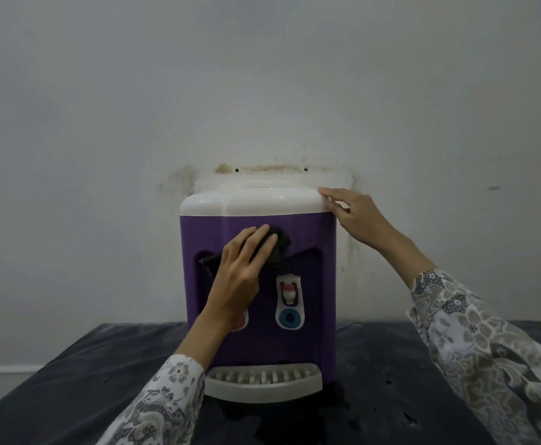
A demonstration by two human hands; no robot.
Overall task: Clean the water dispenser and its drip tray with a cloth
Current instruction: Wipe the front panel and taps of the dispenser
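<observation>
A purple water dispenser (307,239) with a white top stands on a dark table against the wall. My left hand (242,271) presses a black cloth (277,248) flat against the upper front of the dispenser, above the taps. My right hand (352,216) rests with spread fingers on the dispenser's upper right corner, at the edge of the white lid (250,202). The white tap with a blue push cup (290,303) shows on the right; the left tap is mostly hidden behind my left wrist. The grey slotted drip tray (262,383) sits at the base.
The dark table (391,380) has wet patches in front of and to the right of the drip tray. A stained white wall (262,91) stands directly behind the dispenser. My patterned sleeves reach in from both lower corners.
</observation>
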